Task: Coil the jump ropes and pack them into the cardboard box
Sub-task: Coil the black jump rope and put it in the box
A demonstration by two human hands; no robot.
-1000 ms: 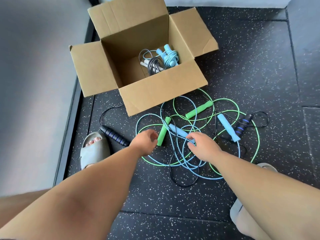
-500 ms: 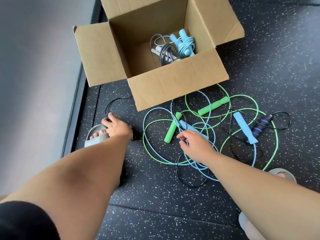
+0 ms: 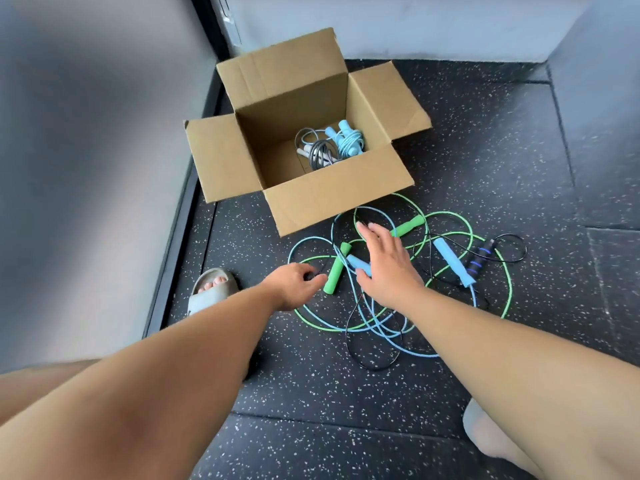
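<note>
Three jump ropes lie loose on the floor (image 3: 467,150), tangled into one heap just in front of the cardboard box (image 3: 339,199).

1. Green rope (image 3: 333,271): one handle lies just right of the left hand, tilted toward the box. The second green handle (image 3: 408,226) lies near the box's front corner, partly behind the right hand. The cord runs in wide loops round the whole heap.
2. Light-blue rope (image 3: 453,261): one handle lies right of centre. The second light-blue handle (image 3: 356,263) is partly covered by the right hand. The cord crosses the green loops.
3. Black rope (image 3: 479,258): a handle with blue bands lies beside the light-blue one at the right edge of the heap. The thin cord trails through the tangle toward the viewer.

Left hand (image 3: 292,285): low over the left edge of the heap, fingers curled round a dark handle end (image 3: 310,277).

Right hand (image 3: 388,268): over the middle of the heap, fingers (image 3: 367,230) straight and spread, holding nothing. Whether it touches the cords cannot be told.

Box contents: a coiled light-blue rope (image 3: 346,142) and a coiled grey rope (image 3: 320,155), side by side against the right inner wall. All four flaps are open.

Also present: a sandalled foot (image 3: 213,289) left of the heap, near the grey wall (image 3: 86,168).
</note>
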